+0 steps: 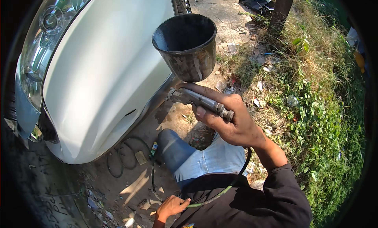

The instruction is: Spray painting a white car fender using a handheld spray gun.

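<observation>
My right hand (232,121) is closed round a metal spray gun (199,102), held raised at the centre of the head view with a dark, stained cup (185,58) on top. The gun is beside a white car body panel (98,74) with a clear headlight (43,50) at its left. A hose (248,157) hangs from under my right hand. Low at the bottom centre my left hand (175,208) grips the hose, which is greenish along this stretch.
Coiled hose (122,167) lies on the dirt below the car, near my jeans-clad legs (208,161). Grass and weeds (315,110) with scattered litter line the right side. A post (279,15) and a black sheet (254,3) are at the top right.
</observation>
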A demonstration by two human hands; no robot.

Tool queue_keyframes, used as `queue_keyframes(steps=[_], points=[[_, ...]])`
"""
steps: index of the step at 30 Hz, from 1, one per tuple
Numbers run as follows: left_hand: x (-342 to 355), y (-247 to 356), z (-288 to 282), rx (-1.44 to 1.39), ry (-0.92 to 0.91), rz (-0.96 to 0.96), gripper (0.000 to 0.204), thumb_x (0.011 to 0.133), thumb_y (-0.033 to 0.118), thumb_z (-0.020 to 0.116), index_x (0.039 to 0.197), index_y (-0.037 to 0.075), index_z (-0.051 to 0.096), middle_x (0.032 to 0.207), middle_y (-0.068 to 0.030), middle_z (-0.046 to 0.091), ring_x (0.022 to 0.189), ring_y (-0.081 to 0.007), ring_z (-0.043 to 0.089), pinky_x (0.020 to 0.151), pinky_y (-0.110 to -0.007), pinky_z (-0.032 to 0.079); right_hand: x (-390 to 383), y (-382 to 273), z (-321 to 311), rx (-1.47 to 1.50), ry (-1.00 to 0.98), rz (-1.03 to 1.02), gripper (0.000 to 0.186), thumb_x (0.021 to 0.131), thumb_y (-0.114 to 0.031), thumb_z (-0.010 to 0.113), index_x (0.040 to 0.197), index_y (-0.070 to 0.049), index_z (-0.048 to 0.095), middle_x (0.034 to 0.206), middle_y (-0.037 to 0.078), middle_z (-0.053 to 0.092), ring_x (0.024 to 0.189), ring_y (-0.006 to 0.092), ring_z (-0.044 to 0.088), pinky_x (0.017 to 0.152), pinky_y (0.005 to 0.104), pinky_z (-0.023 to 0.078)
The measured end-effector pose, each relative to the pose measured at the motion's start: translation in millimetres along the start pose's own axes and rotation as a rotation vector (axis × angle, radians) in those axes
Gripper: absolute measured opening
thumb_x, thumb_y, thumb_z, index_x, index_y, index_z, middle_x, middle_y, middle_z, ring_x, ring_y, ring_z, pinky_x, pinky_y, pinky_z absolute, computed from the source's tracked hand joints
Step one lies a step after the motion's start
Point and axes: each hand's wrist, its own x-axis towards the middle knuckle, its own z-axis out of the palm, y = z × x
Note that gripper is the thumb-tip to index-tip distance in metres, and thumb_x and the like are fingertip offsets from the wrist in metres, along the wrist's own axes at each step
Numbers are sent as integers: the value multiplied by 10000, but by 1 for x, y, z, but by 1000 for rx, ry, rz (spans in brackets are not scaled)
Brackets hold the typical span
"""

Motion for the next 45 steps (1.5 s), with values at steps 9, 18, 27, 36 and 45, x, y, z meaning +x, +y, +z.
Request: queue_keyframes(steps=[9, 18, 27, 36, 45], points=[[22, 15, -7, -3, 31, -9, 680, 996, 576, 538, 680, -3, 705, 546, -157, 622, 556, -328, 661, 605, -442, 498, 30, 24, -44, 197, 281, -26, 431, 1041, -176, 615, 1448, -40, 584, 690, -49, 536, 624, 28, 472, 550, 220, 394], [21, 5, -10, -31, 43, -5, 664, 999, 577, 539, 734, -2, 729, 569, -166, 637, 575, -324, 679, 620, -447, 511, 29, 36, -48, 140, 352, -27, 447, 1030, -169, 631, 1439, 0, 576, 787, -7, 655, 707, 39, 570, 624, 218, 478], [-13, -42, 5, -61, 105, -81, 632, 977, 555, 575, 698, 7, 725, 592, -214, 630, 674, -419, 685, 695, -478, 535, -7, 25, 11, 13, 191, -66, 503, 949, -50, 639, 1445, -7, 572, 860, 121, 723, 692, 68, 599, 637, 243, 498], [-39, -70, 22, -6, 245, -132, 615, 940, 532, 636, 641, -1, 707, 592, -220, 625, 655, -430, 667, 683, -479, 529, -7, 18, 73, 38, 31, -235, 479, 941, -50, 681, 1409, -8, 586, 1104, 211, 733, 988, 312, 732, 867, 375, 560], [-30, -58, 20, -68, 260, -125, 607, 938, 535, 629, 677, -4, 728, 586, -219, 634, 616, -423, 667, 645, -467, 535, -8, 20, 57, 56, 153, -25, 451, 978, -61, 626, 1424, -5, 587, 1138, 197, 750, 922, 152, 717, 809, 325, 559]])
